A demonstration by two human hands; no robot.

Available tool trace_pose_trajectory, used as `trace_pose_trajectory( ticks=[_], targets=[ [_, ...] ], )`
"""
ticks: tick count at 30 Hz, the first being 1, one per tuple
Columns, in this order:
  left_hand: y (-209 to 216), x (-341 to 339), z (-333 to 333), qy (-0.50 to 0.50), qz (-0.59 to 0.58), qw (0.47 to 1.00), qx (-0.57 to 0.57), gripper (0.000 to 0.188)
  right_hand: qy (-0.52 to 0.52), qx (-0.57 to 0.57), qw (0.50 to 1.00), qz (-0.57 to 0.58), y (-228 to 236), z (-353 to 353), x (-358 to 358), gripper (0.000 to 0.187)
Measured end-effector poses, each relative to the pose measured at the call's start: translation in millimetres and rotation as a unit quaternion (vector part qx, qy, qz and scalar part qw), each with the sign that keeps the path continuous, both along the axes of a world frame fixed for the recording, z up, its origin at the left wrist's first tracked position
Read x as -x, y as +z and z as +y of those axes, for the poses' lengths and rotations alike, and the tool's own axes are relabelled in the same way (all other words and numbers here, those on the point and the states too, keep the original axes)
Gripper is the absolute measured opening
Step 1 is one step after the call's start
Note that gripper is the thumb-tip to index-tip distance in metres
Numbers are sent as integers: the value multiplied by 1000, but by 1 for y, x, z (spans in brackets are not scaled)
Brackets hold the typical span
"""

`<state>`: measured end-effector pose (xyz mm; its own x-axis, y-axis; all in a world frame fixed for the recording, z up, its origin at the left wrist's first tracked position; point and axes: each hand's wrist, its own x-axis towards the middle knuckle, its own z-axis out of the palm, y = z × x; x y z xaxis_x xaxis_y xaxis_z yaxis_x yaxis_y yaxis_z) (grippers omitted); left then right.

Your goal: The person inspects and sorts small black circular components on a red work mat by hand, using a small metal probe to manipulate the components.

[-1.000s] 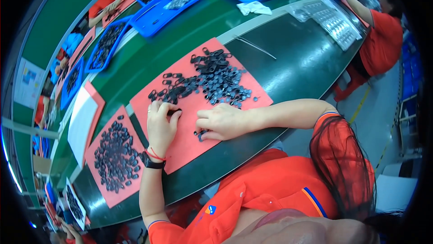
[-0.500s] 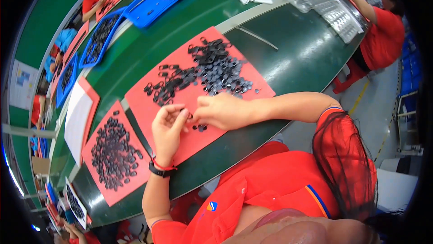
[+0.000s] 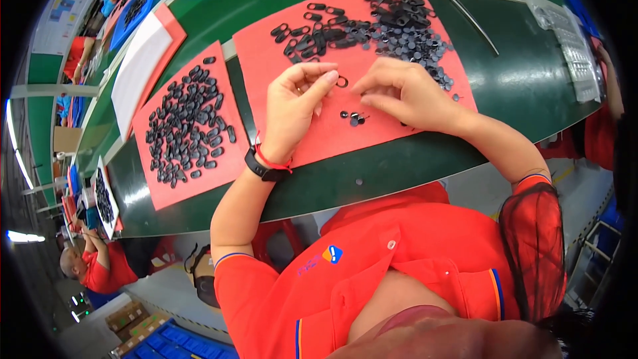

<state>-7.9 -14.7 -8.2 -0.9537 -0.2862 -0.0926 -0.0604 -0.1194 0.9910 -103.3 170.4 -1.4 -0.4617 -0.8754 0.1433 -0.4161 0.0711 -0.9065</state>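
My left hand (image 3: 296, 103), wearing a black wristband, pinches a small black oval piece with a ring-shaped end (image 3: 342, 83) between thumb and forefinger. Just right of it, my right hand (image 3: 413, 98) has bent fingers, with a gap between thumb and forefinger and nothing visible in them. Both hands hover over a pink mat (image 3: 266, 60). On that mat, beyond the hands, lie a spread of black ring-ended pieces (image 3: 319, 37) and a heap of small grey discs (image 3: 415, 47). Several loose discs (image 3: 355, 119) sit nearer me, between the hands.
A second pink mat (image 3: 166, 196) at the left bears many black oval pieces (image 3: 189, 120). White sheets (image 3: 139, 60) lie behind it. A metal tweezer-like tool (image 3: 473, 23) and clear plastic trays (image 3: 571, 47) are to the right. Co-workers sit along the green table (image 3: 312, 189).
The view has swung, so the mats appear higher. My right hand has drawn apart from my left, uncovering the ring-ended piece and the loose discs.
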Motion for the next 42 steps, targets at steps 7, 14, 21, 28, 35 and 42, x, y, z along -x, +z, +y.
trace_pose_trajectory(
  ticks=[7,14,21,28,35,42],
  targets=[
    [-8,6,-12,15,32,999,36,19,-41,65,979,191,-9,-9,5,9],
    [-8,8,-10,-9,43,999,25,19,-14,62,978,201,-4,-11,3,13],
    [-3,-2,1,-41,10,999,21,18,-87,8,989,-115,-2,-6,-5,14],
    [-1,-1,4,-35,-24,999,13,22,-67,-2,987,-145,2,-5,-3,8],
    [-3,0,2,-43,-16,999,-10,23,-82,28,995,-47,-5,-6,0,8],
    [-1,0,4,-53,-29,998,-9,22,-92,40,989,110,1,-7,1,12]
  ],
)
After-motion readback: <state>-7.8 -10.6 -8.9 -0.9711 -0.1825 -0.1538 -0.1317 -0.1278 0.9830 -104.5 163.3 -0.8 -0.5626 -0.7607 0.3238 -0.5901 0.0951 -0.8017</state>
